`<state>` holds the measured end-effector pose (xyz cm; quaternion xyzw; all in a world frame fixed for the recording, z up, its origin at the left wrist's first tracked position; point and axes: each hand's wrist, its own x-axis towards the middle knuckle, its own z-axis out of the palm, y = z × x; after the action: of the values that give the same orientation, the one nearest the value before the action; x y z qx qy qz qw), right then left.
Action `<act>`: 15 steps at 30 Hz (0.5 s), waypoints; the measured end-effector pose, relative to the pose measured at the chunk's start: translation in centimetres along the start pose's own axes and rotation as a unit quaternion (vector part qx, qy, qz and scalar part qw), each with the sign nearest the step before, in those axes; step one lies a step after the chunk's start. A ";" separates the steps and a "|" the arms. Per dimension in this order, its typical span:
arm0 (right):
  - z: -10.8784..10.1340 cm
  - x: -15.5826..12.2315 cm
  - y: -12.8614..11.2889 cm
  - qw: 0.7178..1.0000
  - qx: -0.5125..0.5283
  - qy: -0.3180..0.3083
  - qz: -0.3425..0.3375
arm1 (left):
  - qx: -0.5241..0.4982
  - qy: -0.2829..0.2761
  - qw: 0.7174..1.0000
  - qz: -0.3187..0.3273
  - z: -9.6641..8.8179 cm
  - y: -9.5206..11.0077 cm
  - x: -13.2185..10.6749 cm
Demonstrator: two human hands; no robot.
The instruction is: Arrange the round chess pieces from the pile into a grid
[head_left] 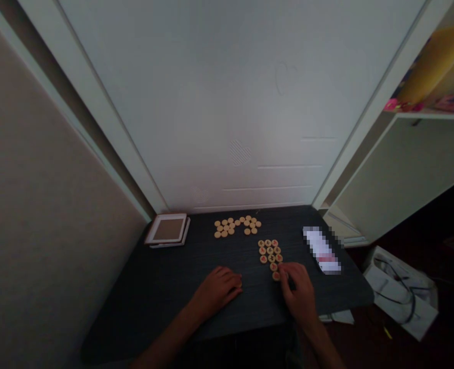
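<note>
On the dark table (165, 287), my left hand (218, 287) curls and right hand (298, 288) nearly pinches, whether gripping I can't tell, the right beside round tan pieces (270, 250), red- or black-marked, right of table centre, the left over one mostly hidden disc (240, 285).

Dim light; pale panel (196, 102) (faint hearts (240, 152) embossed) behind dark table (157, 292); greyish wall (26, 195) left, cabinet (407, 164) right.

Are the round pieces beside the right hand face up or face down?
Face up: these round pieces show red or dark markings on top.
</note>
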<state>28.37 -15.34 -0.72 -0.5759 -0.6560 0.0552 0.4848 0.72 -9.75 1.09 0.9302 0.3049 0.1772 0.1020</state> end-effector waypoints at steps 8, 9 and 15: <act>3.8 -1.4 -5.7 0.987 0.066 -0.142 -0.025 | -0.021 -0.017 0.999 -0.024 0.0 0.2 -0.6; 4.4 -1.4 -5.9 0.986 0.070 -0.148 -0.016 | -0.016 -0.012 0.999 -0.028 0.1 0.0 -0.7; 7.4 -1.4 -5.6 0.983 0.096 -0.159 -0.005 | 0.039 0.028 0.998 -0.031 1.0 -1.0 -1.5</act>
<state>19.04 -14.74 -1.91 -0.5073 -0.7196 0.2061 0.4272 -0.57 -9.90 -0.51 0.9183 0.3428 0.1876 0.0627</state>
